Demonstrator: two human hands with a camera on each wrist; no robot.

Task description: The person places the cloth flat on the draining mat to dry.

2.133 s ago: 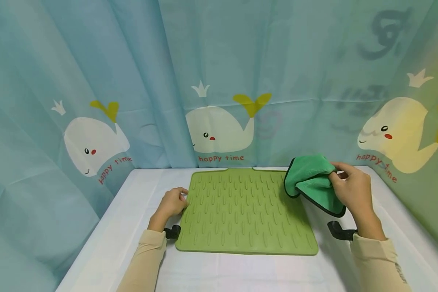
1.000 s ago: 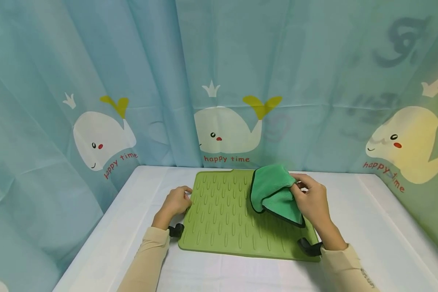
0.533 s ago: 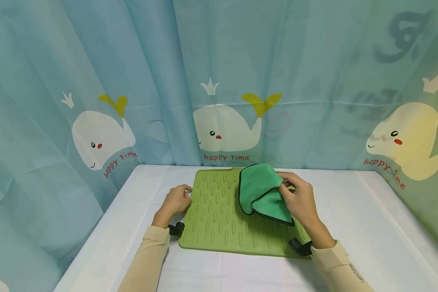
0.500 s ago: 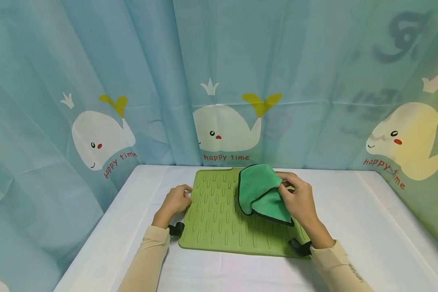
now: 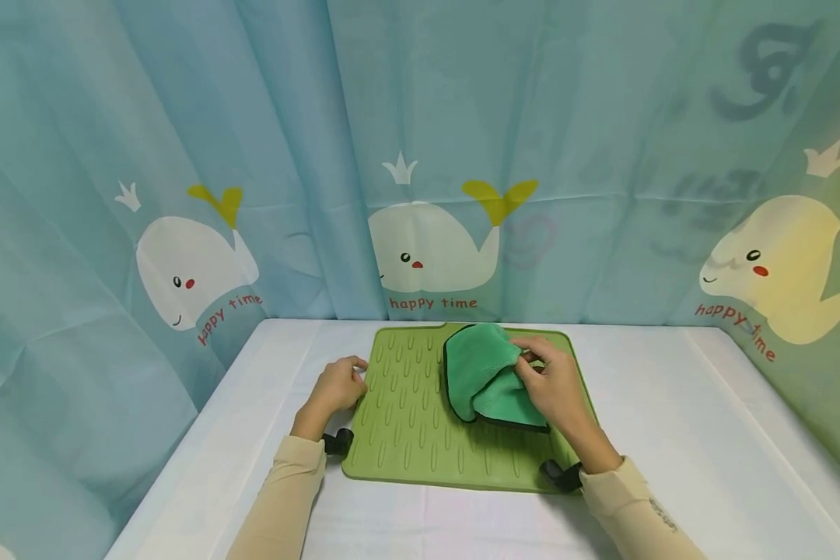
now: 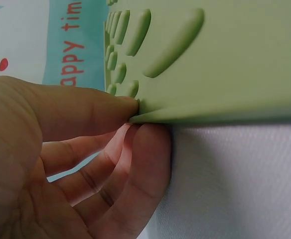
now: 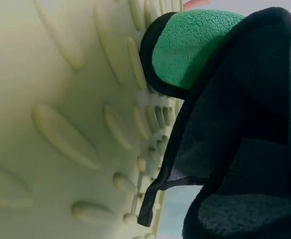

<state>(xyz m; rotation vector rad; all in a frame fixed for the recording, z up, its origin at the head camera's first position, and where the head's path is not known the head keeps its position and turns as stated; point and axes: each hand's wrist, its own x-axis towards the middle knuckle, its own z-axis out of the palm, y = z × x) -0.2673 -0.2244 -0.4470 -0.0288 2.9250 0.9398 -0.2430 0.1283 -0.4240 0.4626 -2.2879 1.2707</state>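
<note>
So your left grip pinched the mat by its left edge, from above and below; your right grip pinched a fold of the cloth, which drooped over the mat, a bit right of its middle; I couldn't tell whether it touched the ribs; the mat lay on the worktop. For doing that bit well, I figured a light but firm hold on the edge was best, so the mat wouldn't skid or curl; the cloth looked bunched, so a flatter spread probably would've handled better.
</note>
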